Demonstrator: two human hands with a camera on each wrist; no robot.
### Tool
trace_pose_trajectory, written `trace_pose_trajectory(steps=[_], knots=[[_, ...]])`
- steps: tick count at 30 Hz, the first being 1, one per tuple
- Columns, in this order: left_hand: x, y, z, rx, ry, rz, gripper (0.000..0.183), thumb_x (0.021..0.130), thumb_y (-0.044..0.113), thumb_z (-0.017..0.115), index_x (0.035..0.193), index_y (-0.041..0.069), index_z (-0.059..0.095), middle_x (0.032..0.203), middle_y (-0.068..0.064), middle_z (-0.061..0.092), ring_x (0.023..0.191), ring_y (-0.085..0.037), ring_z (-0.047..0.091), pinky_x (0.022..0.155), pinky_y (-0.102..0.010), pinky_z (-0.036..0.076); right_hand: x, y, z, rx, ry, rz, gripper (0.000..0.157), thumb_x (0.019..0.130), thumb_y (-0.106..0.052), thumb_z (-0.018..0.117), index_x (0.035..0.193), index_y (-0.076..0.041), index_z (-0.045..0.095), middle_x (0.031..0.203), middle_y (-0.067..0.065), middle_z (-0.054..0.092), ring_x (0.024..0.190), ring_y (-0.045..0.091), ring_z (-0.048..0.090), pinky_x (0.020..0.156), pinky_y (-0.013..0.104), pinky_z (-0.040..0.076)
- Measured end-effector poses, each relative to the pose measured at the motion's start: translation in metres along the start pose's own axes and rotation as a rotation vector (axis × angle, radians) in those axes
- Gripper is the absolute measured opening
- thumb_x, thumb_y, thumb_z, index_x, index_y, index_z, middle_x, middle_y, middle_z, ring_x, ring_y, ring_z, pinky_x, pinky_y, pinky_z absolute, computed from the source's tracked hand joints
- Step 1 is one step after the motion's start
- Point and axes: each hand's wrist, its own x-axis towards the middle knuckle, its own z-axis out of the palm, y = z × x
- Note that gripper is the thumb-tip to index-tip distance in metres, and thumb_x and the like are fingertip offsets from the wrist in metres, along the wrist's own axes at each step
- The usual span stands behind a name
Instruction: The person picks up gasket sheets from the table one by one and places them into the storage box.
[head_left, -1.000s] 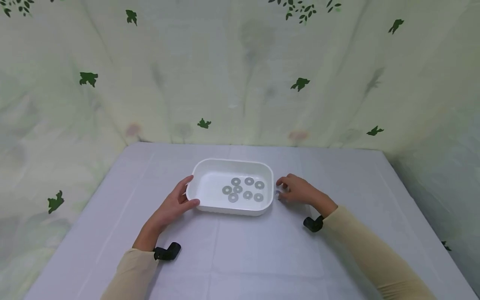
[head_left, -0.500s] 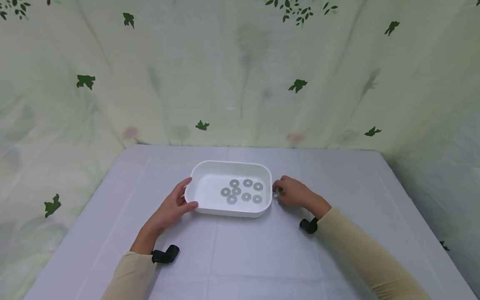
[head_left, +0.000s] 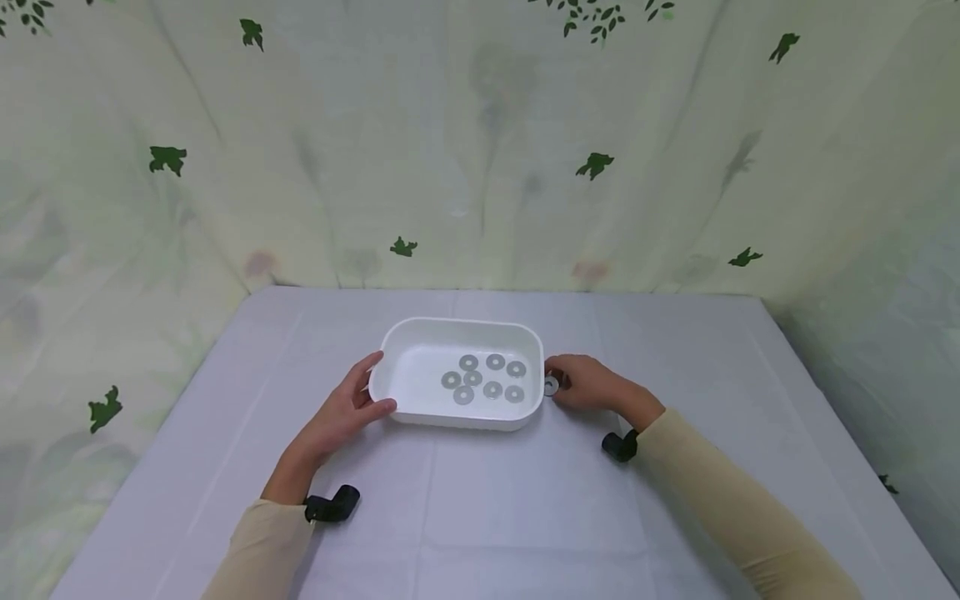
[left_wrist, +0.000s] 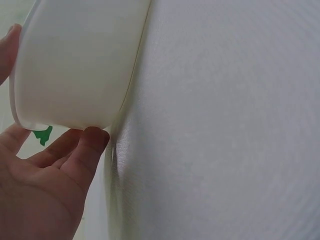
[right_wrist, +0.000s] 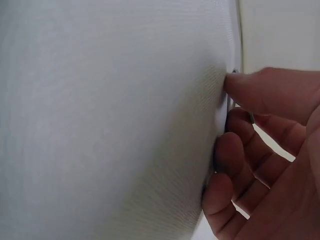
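Observation:
A white plastic tray (head_left: 412,371) with rounded corners stands on the table. My left hand (head_left: 339,423) grips its left end, thumb over the near rim and fingers at the far corner. In the left wrist view, fingertips (left_wrist: 94,137) press against the outer wall low down. Several flat grey washers (head_left: 457,396) lie inside, mostly toward the right half. Just outside the right end, my right hand (head_left: 594,385) pinches another washer (head_left: 552,392) by its edge, close to the tabletop. Seen from the right wrist, the thumb (right_wrist: 272,92) and bent fingers cover most of that washer.
A white cloth (head_left: 510,517) covers the table. Behind it hangs a pale curtain (head_left: 322,208) with green leaf prints, reaching round both sides. A black wrist camera (head_left: 333,504) sits on the left wrist, another black camera (head_left: 620,447) on the right.
My right hand has moved slightly left to the tray's end and its fingers have closed in on the washer there, which now shows tilted. My left hand keeps its hold on the tray.

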Motion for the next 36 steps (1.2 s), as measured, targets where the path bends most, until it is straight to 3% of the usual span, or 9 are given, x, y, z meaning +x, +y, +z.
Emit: trace_pose_trajectory(steps=[9, 15, 18, 26, 36], knots=[[-0.001, 0.000, 0.000, -0.039, -0.005, 0.006, 0.089, 0.094, 0.022, 0.069, 0.160, 0.017, 0.010, 0.163, -0.023, 0.023, 0.147, -0.042, 0.034, 0.094, -0.014, 0.045, -0.002, 0.008, -0.011, 0.123, 0.009, 0.019, 0.031, 0.086, -0.012, 0.070, 0.116, -0.015, 0.065, 0.106, 0.005, 0.065, 0.088, 0.017, 0.058, 0.079, 0.032, 0.049], [-0.002, 0.000, 0.000, -0.045, -0.008, 0.001, 0.089, 0.094, 0.021, 0.069, 0.160, 0.017, 0.010, 0.163, -0.024, 0.021, 0.148, -0.042, 0.033, 0.093, -0.013, 0.044, -0.005, 0.011, -0.028, 0.168, 0.062, -0.043, 0.033, 0.087, -0.015, 0.071, 0.119, -0.012, 0.064, 0.107, 0.007, 0.065, 0.085, 0.016, 0.059, 0.077, 0.031, 0.049], [-0.002, 0.001, 0.000, -0.045, -0.007, -0.003, 0.089, 0.093, 0.023, 0.070, 0.160, 0.019, 0.010, 0.164, -0.022, 0.020, 0.148, -0.041, 0.032, 0.095, -0.015, 0.045, -0.008, 0.009, -0.036, 0.166, 0.066, -0.072, 0.035, 0.088, -0.015, 0.070, 0.122, -0.010, 0.064, 0.111, 0.008, 0.066, 0.088, 0.016, 0.060, 0.078, 0.031, 0.049], [0.002, -0.001, 0.000, -0.017, -0.006, -0.004, 0.089, 0.094, 0.023, 0.069, 0.160, 0.019, 0.010, 0.164, -0.021, 0.019, 0.148, -0.041, 0.032, 0.105, -0.035, 0.045, -0.008, 0.002, -0.057, 0.143, 0.090, -0.122, 0.037, 0.089, -0.013, 0.071, 0.125, -0.006, 0.063, 0.117, 0.010, 0.066, 0.091, 0.018, 0.061, 0.080, 0.033, 0.051], [0.000, 0.000, -0.001, -0.039, -0.004, -0.009, 0.089, 0.093, 0.020, 0.069, 0.160, 0.017, 0.010, 0.163, -0.022, 0.022, 0.148, -0.041, 0.031, 0.096, -0.016, 0.045, -0.005, -0.031, -0.081, 0.140, 0.187, -0.200, 0.036, 0.088, -0.013, 0.073, 0.122, -0.011, 0.064, 0.122, 0.006, 0.065, 0.092, 0.019, 0.062, 0.085, 0.037, 0.052]])
